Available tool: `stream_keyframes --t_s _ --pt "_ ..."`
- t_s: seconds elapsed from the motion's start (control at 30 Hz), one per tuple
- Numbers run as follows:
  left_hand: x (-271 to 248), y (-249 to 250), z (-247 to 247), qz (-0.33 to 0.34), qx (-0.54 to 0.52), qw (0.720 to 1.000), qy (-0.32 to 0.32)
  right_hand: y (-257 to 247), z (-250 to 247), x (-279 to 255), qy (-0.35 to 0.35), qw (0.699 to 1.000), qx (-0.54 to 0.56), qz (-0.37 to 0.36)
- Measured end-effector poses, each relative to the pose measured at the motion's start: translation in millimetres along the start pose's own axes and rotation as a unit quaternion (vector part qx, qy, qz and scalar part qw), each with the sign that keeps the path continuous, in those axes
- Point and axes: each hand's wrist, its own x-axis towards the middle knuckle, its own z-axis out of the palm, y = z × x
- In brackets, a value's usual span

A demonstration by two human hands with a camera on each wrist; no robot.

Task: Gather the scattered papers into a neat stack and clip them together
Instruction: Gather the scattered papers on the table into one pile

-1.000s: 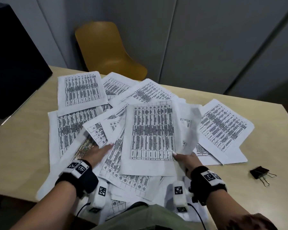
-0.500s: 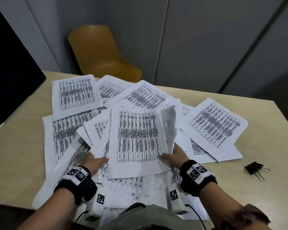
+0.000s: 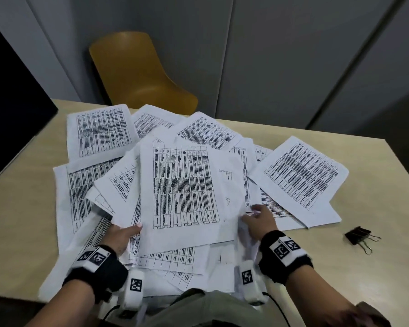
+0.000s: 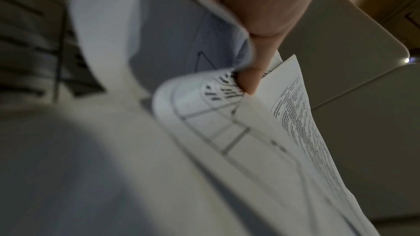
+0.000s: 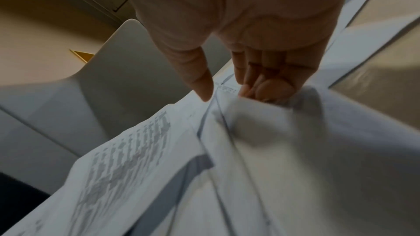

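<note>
Papers (image 3: 184, 185) heaped mid-table, left hand (image 3: 122, 236) pinching sheets at near-left, right hand (image 3: 260, 220) gripping sheets at near-right, binder clip (image 3: 358, 235) by right edge.

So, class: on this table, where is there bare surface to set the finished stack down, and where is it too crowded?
Bare table shows on the left, between the scattered papers and the dark object, and at the right near corner, around the binder clip. The centre is crowded: overlapping sheets, with the left hand and right hand in them.
</note>
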Motion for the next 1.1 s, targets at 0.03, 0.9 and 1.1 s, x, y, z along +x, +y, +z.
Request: stream_keyframes --t_s 0.03,0.9,1.1 --pt "-1.4 1.4 0.7 0.004 0.003 1.000 0.007 -0.7 3.6 -1.2 -0.008 1.000 -0.004 -0.001" --pt "-13.6 11.8 11.9 -0.019 0.050 0.998 -0.047 -0.8 5.0 -10.1 -0.216 0.974 0.033 -0.060" --pt "-10.1 7.3 9.1 -0.022 0.025 0.999 0.010 -15.8 -8.0 3.9 -0.116 0.984 0.111 -0.084"
